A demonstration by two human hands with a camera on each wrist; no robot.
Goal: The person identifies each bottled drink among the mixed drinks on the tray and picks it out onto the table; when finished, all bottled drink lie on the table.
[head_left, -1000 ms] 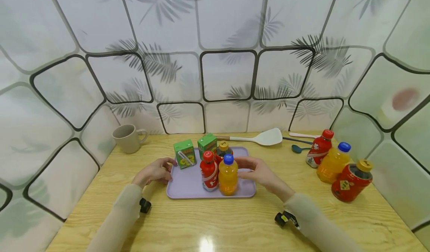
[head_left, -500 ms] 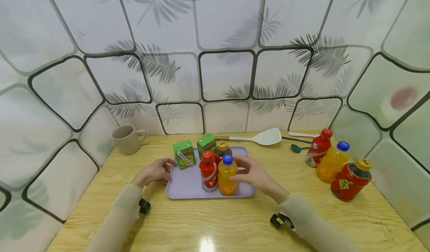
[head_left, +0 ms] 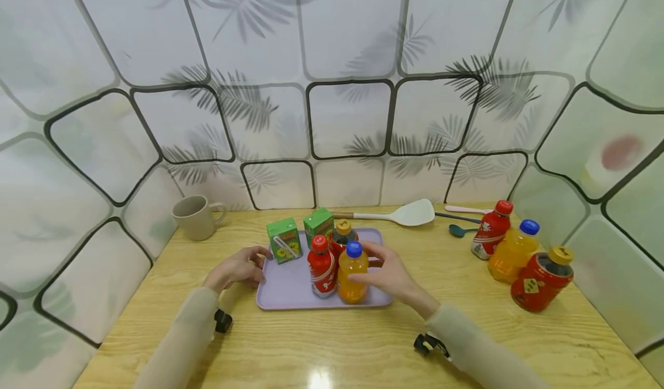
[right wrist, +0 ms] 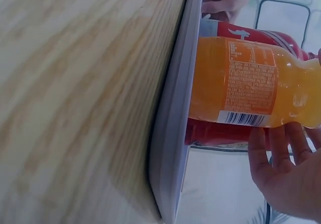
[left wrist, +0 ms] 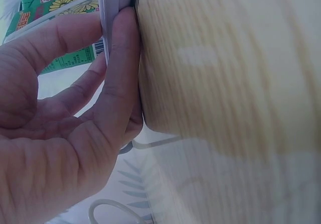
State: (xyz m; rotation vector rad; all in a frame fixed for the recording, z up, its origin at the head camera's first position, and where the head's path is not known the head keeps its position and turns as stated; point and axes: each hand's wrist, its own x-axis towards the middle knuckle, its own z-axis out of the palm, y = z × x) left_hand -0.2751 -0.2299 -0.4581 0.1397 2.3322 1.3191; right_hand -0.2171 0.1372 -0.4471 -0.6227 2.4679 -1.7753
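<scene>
A lilac tray (head_left: 290, 307) lies mid-table, and my left hand (head_left: 242, 267) pinches its left rim; the left wrist view has fingers (left wrist: 120, 68) on the rim's table side and another from the inner side. At the tray's right part my right hand (head_left: 389, 271) grips an orange juice bottle (head_left: 353, 285) with a blue cap, thumb across its front, other fingers on its far side. Beside it stands a red bottle (head_left: 323, 271), and a dark drink bottle (head_left: 343, 233) with a yellow cap is partly hidden behind. Two green drink cartons (head_left: 284, 242) stand at the tray's back left.
A grey mug (head_left: 196, 219) stands at the back left. Behind the tray lie a white spatula (head_left: 415, 213) and a teal spoon (head_left: 461, 230). To the right stand another red bottle (head_left: 493, 230), orange bottle (head_left: 513, 253) and dark drink bottle (head_left: 542, 282). Patterned curtain surrounds the table.
My right hand has moved left from beside the orange juice bottle, its thumb coming across the bottle's front. The bottle has shifted slightly right. My left hand stays at the tray's rim.
</scene>
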